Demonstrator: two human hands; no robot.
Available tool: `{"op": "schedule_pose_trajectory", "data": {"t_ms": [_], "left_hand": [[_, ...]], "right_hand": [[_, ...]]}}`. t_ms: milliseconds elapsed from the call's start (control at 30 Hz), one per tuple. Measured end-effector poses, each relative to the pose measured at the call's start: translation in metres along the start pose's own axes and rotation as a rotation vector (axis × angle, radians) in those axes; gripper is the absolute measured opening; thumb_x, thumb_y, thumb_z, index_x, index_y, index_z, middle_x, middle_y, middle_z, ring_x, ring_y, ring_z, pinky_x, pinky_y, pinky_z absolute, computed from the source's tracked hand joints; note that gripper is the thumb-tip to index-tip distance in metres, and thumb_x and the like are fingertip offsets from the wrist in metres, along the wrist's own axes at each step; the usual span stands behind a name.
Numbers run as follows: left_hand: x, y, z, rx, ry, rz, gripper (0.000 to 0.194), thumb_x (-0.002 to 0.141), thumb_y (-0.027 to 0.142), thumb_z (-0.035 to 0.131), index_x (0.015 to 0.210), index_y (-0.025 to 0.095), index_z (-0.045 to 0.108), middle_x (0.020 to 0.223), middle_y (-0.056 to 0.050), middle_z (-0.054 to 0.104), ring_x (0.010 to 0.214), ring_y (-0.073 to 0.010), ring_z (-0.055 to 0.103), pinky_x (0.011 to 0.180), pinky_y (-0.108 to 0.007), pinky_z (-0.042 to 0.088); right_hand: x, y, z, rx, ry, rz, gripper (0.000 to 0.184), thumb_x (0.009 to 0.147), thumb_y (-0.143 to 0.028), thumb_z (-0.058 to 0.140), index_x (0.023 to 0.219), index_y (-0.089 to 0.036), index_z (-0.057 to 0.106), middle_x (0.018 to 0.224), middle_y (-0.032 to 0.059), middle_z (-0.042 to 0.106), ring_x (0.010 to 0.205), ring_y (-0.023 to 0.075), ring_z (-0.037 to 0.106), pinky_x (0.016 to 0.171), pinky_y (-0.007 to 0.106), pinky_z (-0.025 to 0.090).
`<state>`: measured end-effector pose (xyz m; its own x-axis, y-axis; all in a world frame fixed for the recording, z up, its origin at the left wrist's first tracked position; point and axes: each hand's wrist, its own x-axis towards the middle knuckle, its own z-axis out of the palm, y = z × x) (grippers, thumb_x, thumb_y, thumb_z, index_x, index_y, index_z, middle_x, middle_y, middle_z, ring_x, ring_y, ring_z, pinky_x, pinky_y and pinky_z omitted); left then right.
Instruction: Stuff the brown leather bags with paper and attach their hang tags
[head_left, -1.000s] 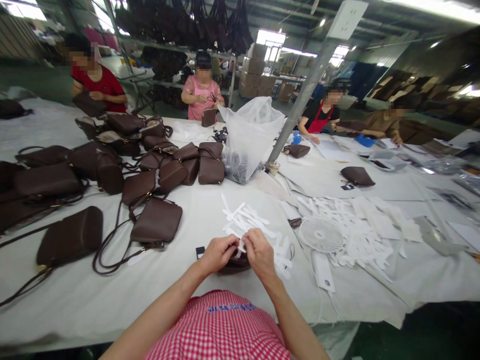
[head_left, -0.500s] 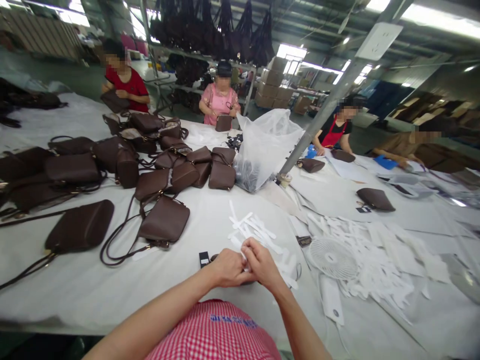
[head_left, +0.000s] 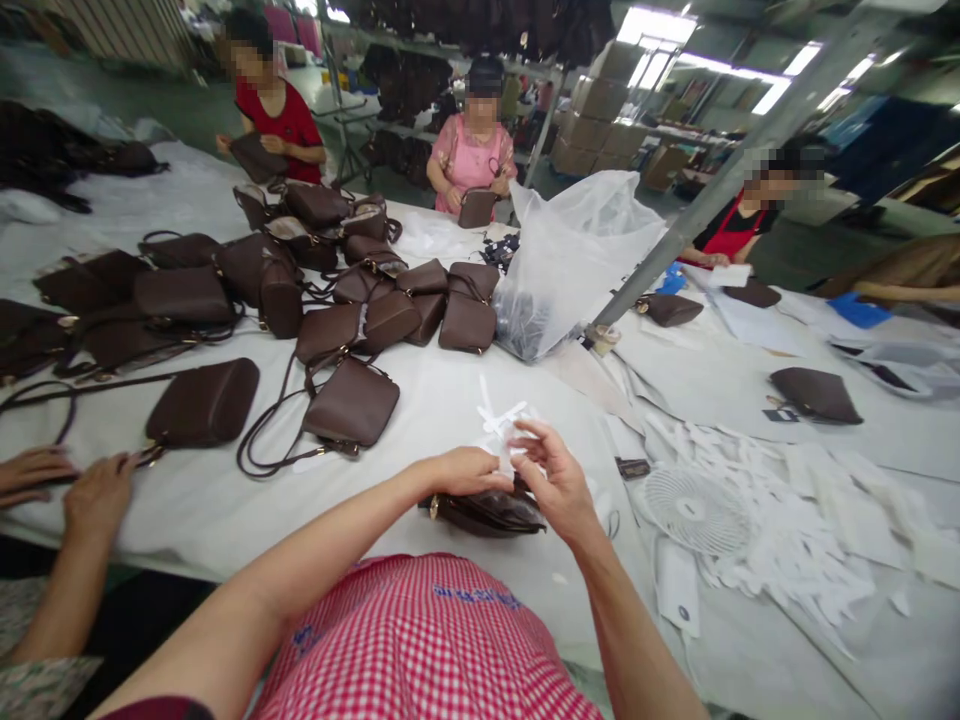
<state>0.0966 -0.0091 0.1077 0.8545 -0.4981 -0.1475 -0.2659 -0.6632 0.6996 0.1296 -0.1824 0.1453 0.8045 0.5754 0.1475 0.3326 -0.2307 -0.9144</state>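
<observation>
My left hand [head_left: 466, 470] and my right hand [head_left: 556, 478] meet just above a dark brown bag [head_left: 487, 512] lying on the white table [head_left: 450, 390] in front of me. Both hands pinch a small white strip [head_left: 504, 432] between their fingertips. My left fingers are curled closed; my right thumb and forefinger grip the strip while the other fingers fan out. More white strips [head_left: 501, 412] lie on the table right behind my hands.
Several brown shoulder bags [head_left: 352, 400] cover the table's left and middle. A clear plastic sack [head_left: 577, 260] and a slanted metal pole [head_left: 675, 250] stand behind. A small white fan [head_left: 696, 508] and white paper scraps [head_left: 810, 500] lie right. Another person's hands [head_left: 75, 480] rest at left; co-workers stand opposite.
The view tilted down and shifted, and another person's hands appeared at the left. My hands rose slightly off the dark bag, with my right fingers spreading around the white strip.
</observation>
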Motion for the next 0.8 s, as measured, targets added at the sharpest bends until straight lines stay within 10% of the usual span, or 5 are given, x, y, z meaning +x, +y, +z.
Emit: {"op": "schedule_pose_trajectory", "data": {"t_ms": [100, 200, 300, 433, 800], "left_hand": [[0.007, -0.009, -0.014, -0.107, -0.023, -0.011, 0.029, 0.092, 0.035, 0.049, 0.087, 0.012, 0.065, 0.083, -0.003, 0.068, 0.074, -0.0138, 0.058, 0.066, -0.020, 0.042], [0.011, -0.011, -0.019, -0.137, 0.013, -0.006, 0.021, 0.088, 0.033, 0.056, 0.091, 0.014, 0.064, 0.083, -0.001, 0.066, 0.073, -0.0132, 0.057, 0.067, -0.021, 0.043], [0.003, -0.004, -0.018, -0.063, 0.327, -0.028, 0.020, 0.088, 0.032, 0.056, 0.096, 0.015, 0.060, 0.092, -0.005, 0.065, 0.084, -0.0164, 0.058, 0.075, -0.025, 0.045], [-0.035, 0.008, 0.002, 0.033, 0.642, 0.008, 0.023, 0.095, 0.024, 0.039, 0.092, 0.015, 0.059, 0.086, -0.007, 0.064, 0.081, -0.0158, 0.058, 0.077, -0.026, 0.046], [-0.059, 0.011, 0.080, 0.325, 0.326, 0.020, 0.038, 0.091, 0.010, 0.042, 0.128, 0.016, 0.051, 0.126, -0.012, 0.060, 0.114, -0.0206, 0.052, 0.095, -0.034, 0.044]], "right_hand": [[0.007, 0.011, -0.009, -0.472, -0.218, -0.078, 0.060, 0.078, -0.045, 0.067, 0.127, -0.017, 0.047, 0.124, 0.0152, 0.055, 0.113, 0.0286, 0.055, 0.089, 0.040, 0.046], [0.010, 0.018, -0.013, -0.883, -0.458, 0.017, 0.029, 0.084, -0.039, 0.060, 0.103, -0.017, 0.060, 0.094, 0.0120, 0.068, 0.088, 0.0271, 0.063, 0.071, 0.033, 0.044], [0.015, 0.025, -0.017, -1.006, -0.485, 0.072, 0.017, 0.087, -0.032, 0.051, 0.084, -0.019, 0.061, 0.075, 0.0067, 0.067, 0.071, 0.0207, 0.061, 0.060, 0.027, 0.035], [0.021, 0.041, -0.028, -0.683, -0.486, 0.109, 0.016, 0.080, -0.030, 0.050, 0.069, -0.020, 0.052, 0.065, 0.0003, 0.061, 0.063, 0.0150, 0.054, 0.056, 0.024, 0.031], [0.019, 0.047, -0.042, 0.161, -0.669, 0.527, 0.020, 0.079, -0.037, 0.058, 0.076, -0.019, 0.048, 0.043, -0.0108, 0.043, 0.034, 0.0066, 0.036, 0.036, 0.018, 0.025]]}}
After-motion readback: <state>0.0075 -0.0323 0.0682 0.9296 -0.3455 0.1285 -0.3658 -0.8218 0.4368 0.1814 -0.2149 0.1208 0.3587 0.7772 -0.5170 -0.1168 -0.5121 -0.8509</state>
